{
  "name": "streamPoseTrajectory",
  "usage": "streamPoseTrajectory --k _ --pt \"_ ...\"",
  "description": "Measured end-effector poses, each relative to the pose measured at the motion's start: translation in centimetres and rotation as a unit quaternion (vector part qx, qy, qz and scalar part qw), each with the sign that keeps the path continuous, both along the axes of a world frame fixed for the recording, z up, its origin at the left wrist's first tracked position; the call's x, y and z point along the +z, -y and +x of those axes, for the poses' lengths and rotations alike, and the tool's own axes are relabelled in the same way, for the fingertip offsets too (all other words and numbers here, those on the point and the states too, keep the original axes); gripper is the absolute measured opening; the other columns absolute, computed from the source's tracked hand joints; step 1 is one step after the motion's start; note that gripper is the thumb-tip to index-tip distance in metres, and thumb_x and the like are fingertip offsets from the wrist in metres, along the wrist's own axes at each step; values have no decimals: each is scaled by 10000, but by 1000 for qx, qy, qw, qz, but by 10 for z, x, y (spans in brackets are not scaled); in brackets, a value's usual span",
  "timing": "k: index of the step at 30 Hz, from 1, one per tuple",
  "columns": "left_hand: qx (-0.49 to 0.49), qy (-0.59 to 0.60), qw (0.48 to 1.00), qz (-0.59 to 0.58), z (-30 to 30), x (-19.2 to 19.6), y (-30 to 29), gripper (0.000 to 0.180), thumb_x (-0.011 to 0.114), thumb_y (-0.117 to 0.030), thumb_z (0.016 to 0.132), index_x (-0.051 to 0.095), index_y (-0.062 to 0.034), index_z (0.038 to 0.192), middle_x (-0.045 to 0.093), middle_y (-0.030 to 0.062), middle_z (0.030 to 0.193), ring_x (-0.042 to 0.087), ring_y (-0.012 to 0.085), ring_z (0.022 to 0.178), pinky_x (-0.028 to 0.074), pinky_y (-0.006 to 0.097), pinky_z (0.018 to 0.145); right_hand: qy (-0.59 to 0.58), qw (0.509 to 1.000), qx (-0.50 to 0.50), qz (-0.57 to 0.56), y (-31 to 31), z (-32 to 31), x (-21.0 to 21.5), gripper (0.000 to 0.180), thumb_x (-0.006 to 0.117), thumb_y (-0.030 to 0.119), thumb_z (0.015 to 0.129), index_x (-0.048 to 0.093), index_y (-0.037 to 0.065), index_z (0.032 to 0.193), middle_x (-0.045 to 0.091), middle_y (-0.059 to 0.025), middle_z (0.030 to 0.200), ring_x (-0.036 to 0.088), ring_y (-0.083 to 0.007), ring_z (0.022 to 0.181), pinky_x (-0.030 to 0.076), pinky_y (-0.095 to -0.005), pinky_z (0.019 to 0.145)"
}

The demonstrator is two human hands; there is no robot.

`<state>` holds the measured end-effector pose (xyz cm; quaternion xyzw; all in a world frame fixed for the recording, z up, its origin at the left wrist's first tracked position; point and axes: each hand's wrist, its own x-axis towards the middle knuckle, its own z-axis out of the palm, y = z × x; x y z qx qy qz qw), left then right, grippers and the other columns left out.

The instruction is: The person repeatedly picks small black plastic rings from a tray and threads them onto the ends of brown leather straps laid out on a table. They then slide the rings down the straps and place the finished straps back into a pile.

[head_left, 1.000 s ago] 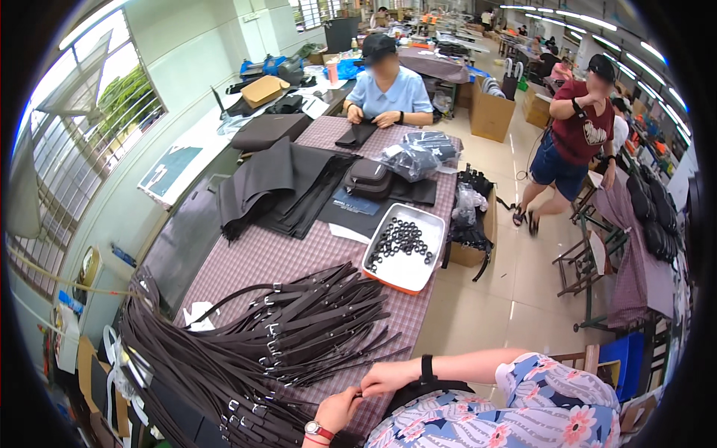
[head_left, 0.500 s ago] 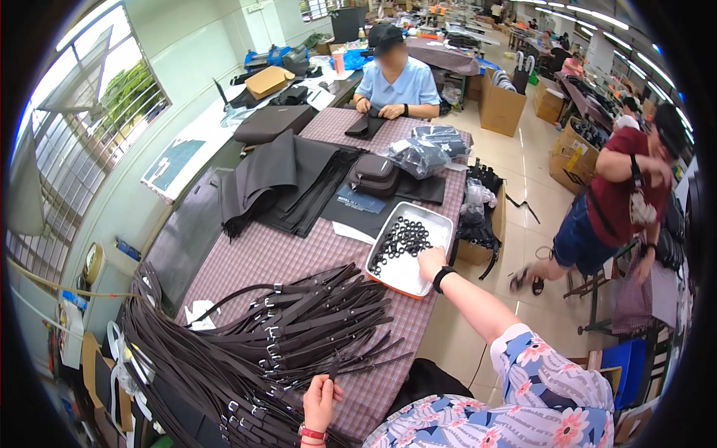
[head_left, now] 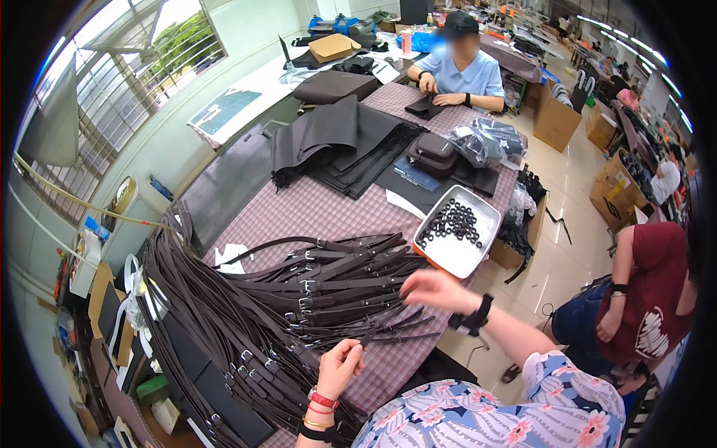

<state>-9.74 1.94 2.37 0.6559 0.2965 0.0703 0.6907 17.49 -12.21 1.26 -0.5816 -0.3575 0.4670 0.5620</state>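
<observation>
A big bundle of dark brown belts [head_left: 202, 295] with silver buckles lies across the near left of the checked tablecloth. My left hand [head_left: 341, 367], with red bands and a gold bangle at the wrist, is closed in a pinch on a dark belt end at the bundle's near edge. Above the belt tips hovers my right hand [head_left: 437, 291], fingers bent together; whatever they hold is too small to make out. Just beyond it, a white tray [head_left: 472, 256] with an orange lower edge contains many small black rings [head_left: 452, 222].
Black fabric sheets [head_left: 328, 142], a small black case [head_left: 432, 153] and plastic-wrapped packets [head_left: 485, 142] lie farther back. A person in light blue [head_left: 463, 78] handles black fabric opposite. A person in dark red [head_left: 653, 287] stands at right, near cardboard boxes [head_left: 556, 119].
My right hand has left the ring tray and come back toward my left hand. My left hand keeps its pinch on the belt end. The person in dark red has come nearer on the right.
</observation>
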Motion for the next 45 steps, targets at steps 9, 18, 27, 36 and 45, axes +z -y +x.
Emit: streamPoseTrajectory --k 9,18,27,36,45 --pt "-3 -43 977 209 -5 31 8 163 669 -198 884 704 -39 896 635 55 598 601 110 521 444 250 501 13 994 99 52 -10 -78 18 240 677 63 887 649 -11 1113 678 -54 1043 636 -82 919 535 -241 834" --pt "-14 6 949 315 -11 23 16 145 689 -203 850 705 -60 863 647 127 642 641 247 539 469 320 508 65 992 102 38 -8 -106 20 232 736 101 832 707 11 1045 727 -51 909 669 -81 792 550 -227 729" --pt "-70 -25 985 154 -9 1 15 229 573 -268 956 658 -58 989 628 54 627 626 150 561 473 294 541 319 944 50 72 -17 -121 15 283 807 237 727 621 35 796 655 -107 697 665 -219 626 509 -313 579" --pt "-264 -4 880 395 -10 -11 -21 227 595 -306 913 627 -96 991 652 143 714 648 343 697 509 431 624 366 928 65 -28 7 -82 3 299 796 299 736 600 73 746 617 -47 618 624 -190 581 470 -318 534" --pt "-255 -54 943 208 -7 -18 -33 218 577 -222 944 630 -41 1054 679 98 758 673 212 710 527 334 665 488 861 24 140 -19 -134 -12 227 675 221 823 571 60 945 545 -76 826 617 -263 776 508 -371 668"
